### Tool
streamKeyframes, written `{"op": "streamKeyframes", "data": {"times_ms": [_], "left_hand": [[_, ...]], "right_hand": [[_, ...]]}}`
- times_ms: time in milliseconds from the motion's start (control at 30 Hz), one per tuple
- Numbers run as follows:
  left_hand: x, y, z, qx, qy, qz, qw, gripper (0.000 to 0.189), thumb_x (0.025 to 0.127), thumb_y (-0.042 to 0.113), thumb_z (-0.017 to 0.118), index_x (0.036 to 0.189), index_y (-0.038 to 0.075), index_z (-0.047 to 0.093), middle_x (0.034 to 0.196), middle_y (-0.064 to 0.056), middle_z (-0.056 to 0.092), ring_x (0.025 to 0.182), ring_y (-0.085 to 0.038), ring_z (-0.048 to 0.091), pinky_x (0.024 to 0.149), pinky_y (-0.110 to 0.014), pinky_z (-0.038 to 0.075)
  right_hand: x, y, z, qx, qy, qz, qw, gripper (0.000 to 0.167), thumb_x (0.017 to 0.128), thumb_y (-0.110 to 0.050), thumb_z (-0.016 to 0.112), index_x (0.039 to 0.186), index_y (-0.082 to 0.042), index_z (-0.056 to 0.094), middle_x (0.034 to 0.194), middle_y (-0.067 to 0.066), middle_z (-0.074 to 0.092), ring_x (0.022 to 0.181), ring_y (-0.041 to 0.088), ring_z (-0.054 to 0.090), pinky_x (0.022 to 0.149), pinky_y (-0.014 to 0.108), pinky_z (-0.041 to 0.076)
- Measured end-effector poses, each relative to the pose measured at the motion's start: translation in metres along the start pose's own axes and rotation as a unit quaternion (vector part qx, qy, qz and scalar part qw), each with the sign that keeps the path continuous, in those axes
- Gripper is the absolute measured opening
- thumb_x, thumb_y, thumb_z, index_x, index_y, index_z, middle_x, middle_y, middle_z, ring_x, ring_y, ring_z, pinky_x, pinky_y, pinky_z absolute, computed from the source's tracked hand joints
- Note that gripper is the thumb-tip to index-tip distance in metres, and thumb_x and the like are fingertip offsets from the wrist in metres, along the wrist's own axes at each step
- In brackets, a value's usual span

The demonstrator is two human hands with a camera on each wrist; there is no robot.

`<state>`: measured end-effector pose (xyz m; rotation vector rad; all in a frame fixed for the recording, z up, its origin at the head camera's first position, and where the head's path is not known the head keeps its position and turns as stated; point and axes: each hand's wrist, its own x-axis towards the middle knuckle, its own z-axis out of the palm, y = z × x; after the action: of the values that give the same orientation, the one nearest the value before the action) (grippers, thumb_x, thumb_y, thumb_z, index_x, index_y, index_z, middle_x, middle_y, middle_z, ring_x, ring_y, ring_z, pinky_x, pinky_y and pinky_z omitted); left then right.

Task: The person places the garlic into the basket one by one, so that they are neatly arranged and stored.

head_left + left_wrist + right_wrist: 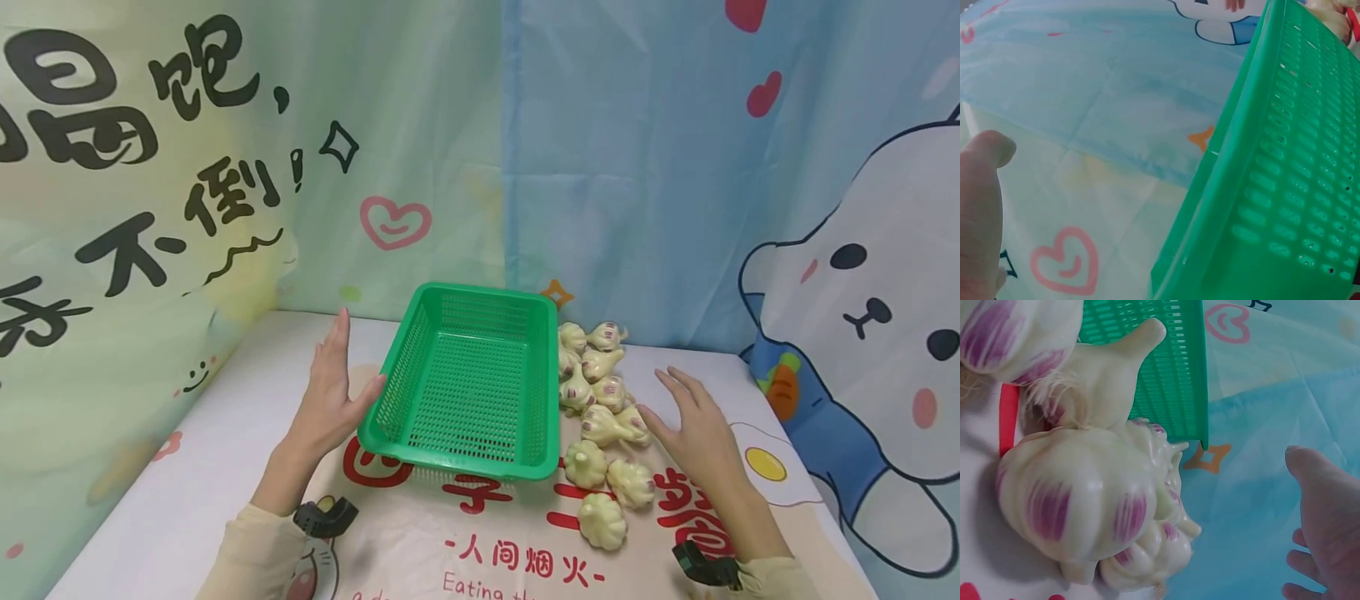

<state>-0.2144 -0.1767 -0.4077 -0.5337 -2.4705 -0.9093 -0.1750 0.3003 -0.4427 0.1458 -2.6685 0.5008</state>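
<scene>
A green plastic basket [465, 465] with perforated walls stands in the middle of the table, nothing inside it. Just off its left side is my left hand [330, 398], fingers extended and thumb near the rim; whether the thumb touches cannot be told. The left wrist view shows the basket's wall [1297, 156] close by. Along the basket's right side lie several garlic bulbs [602, 521], white with purple streaks. My right hand [697, 429] hovers to their right, fingers spread and holding nothing. In the right wrist view a large garlic bulb [1079, 494] sits apart from the thumb.
The table [187, 500] is covered with a printed cloth bearing red lettering. A printed curtain [622, 167] hangs directly behind its back edge. Each wrist wears a small dark camera, such as the left one [326, 517].
</scene>
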Motion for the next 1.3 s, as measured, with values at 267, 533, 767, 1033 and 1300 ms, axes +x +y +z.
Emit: {"op": "streamKeyframes", "data": {"times_ms": [267,533,767,1033,1300], "left_hand": [[-0.006,-0.005,0.001,-0.028,-0.050,0.000,0.9984,0.096,0.088,0.037,0.060,0.153,0.022,-0.009,0.161,-0.003,-0.003,0.148,-0.025,0.000,0.115,-0.056,0.001],[-0.013,-0.011,0.006,-0.043,-0.096,-0.004,0.9945,0.102,0.087,0.040,0.062,0.152,0.021,-0.013,0.161,-0.002,-0.009,0.148,-0.023,-0.005,0.115,-0.055,-0.002],[-0.018,-0.013,0.009,-0.053,-0.139,-0.012,0.9888,0.108,0.084,0.041,0.066,0.152,0.019,-0.015,0.160,0.001,-0.012,0.148,-0.021,-0.007,0.113,-0.059,-0.003],[-0.025,-0.015,0.016,-0.074,-0.181,-0.030,0.9802,0.115,0.080,0.044,0.071,0.151,0.027,-0.018,0.159,0.007,-0.015,0.148,-0.021,-0.008,0.114,-0.058,-0.004],[-0.032,-0.018,0.019,-0.080,-0.198,-0.030,0.9764,0.119,0.076,0.047,0.074,0.151,0.025,-0.017,0.160,0.002,-0.013,0.148,-0.028,-0.007,0.112,-0.061,-0.004]], "right_hand": [[-0.012,0.005,0.000,0.022,-0.032,0.017,0.9991,0.059,0.087,-0.029,0.068,0.137,-0.006,0.047,0.138,0.022,0.041,0.126,0.044,0.040,0.090,0.065,0.039],[-0.022,0.009,0.005,0.028,-0.083,0.026,0.9958,0.051,0.090,-0.036,0.064,0.132,-0.008,0.053,0.131,0.019,0.050,0.122,0.043,0.046,0.091,0.063,0.040],[-0.033,0.004,0.004,0.011,-0.151,0.042,0.9876,0.051,0.089,-0.041,0.064,0.127,-0.009,0.059,0.125,0.017,0.057,0.106,0.036,0.058,0.084,0.054,0.049],[-0.046,-0.003,0.001,-0.032,-0.204,0.067,0.9761,0.068,0.083,-0.058,0.063,0.126,-0.006,0.060,0.122,0.021,0.059,0.097,0.033,0.060,0.080,0.053,0.050],[-0.051,-0.005,0.002,-0.035,-0.244,0.090,0.9650,0.079,0.078,-0.067,0.061,0.128,-0.007,0.059,0.120,0.018,0.061,0.095,0.030,0.061,0.079,0.053,0.050]]}}
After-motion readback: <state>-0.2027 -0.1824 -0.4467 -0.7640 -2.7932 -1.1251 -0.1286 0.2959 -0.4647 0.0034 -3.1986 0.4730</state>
